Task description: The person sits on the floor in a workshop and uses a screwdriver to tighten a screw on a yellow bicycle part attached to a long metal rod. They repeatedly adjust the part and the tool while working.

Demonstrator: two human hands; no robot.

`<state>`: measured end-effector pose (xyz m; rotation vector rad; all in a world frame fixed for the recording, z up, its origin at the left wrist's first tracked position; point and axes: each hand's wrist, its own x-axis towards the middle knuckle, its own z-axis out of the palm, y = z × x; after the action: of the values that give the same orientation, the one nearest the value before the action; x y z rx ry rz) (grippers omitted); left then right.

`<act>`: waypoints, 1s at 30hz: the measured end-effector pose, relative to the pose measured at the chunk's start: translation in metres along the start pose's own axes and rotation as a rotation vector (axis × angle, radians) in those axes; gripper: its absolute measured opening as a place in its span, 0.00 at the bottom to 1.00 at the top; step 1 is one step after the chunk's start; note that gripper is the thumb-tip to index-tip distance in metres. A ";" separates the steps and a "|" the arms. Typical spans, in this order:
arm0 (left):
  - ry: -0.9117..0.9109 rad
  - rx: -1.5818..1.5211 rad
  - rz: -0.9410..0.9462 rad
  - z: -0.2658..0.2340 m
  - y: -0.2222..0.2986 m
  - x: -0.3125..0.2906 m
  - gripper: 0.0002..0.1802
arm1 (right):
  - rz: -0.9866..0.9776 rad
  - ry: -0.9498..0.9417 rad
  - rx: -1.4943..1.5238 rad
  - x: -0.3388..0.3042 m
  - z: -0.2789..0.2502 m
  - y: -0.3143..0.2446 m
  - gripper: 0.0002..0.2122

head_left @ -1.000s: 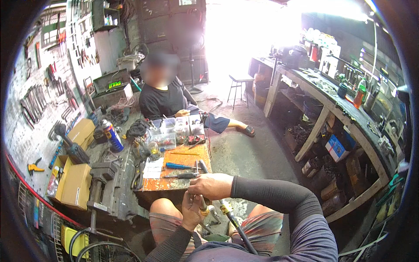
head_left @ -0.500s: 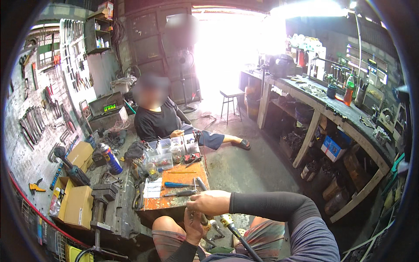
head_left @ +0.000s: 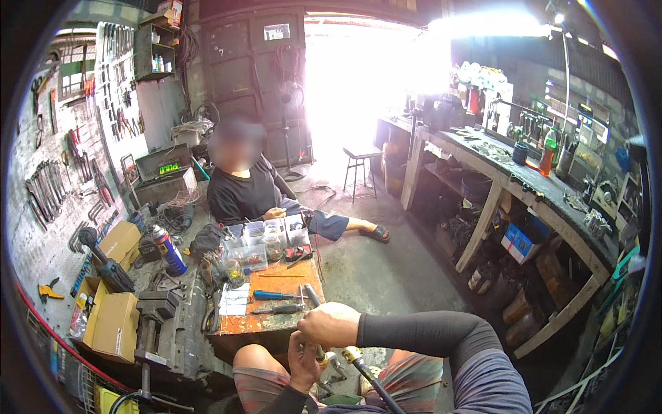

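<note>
My right hand (head_left: pixel 332 323) is closed over a small metal part at the near edge of a low orange work board (head_left: pixel 276 314). Just below it, my left hand (head_left: pixel 303 359) grips the same small part (head_left: pixel 321 357) from underneath, above my knees. A brass fitting on a black hose (head_left: pixel 354 357) sits right beside both hands. What exactly the part is stays hidden by my fingers. On the board lie a blue-handled screwdriver (head_left: pixel 272 295) and a dark-handled tool (head_left: pixel 276 310).
A person in a black shirt (head_left: pixel 241 193) sits on the floor beyond the board, behind clear plastic boxes (head_left: pixel 265 241). A bench vise (head_left: pixel 155 324), cardboard boxes (head_left: pixel 114 324) and a spray can (head_left: pixel 167 250) lie left. A long workbench (head_left: pixel 524 186) runs along the right; a stool (head_left: pixel 360 160) stands by the bright doorway.
The view has tilted up and the scene sits lower in the frame. My hands stay together on the small part, shifting slightly toward my lap. The seated person has barely moved.
</note>
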<state>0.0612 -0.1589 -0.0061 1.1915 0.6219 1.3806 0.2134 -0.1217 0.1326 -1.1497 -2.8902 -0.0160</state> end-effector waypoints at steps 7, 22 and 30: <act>0.033 0.115 0.048 -0.001 0.007 0.000 0.14 | 0.024 0.040 0.110 -0.006 -0.023 -0.009 0.12; 0.014 0.065 -0.005 0.009 0.012 -0.002 0.15 | -0.249 0.216 0.244 -0.018 -0.017 0.007 0.16; 0.011 0.029 -0.032 0.010 0.011 0.000 0.18 | -0.114 0.184 0.215 -0.019 -0.001 0.008 0.15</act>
<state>0.0657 -0.1637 0.0071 1.1926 0.6681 1.3561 0.2323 -0.1292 0.1332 -0.8975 -2.7111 0.1717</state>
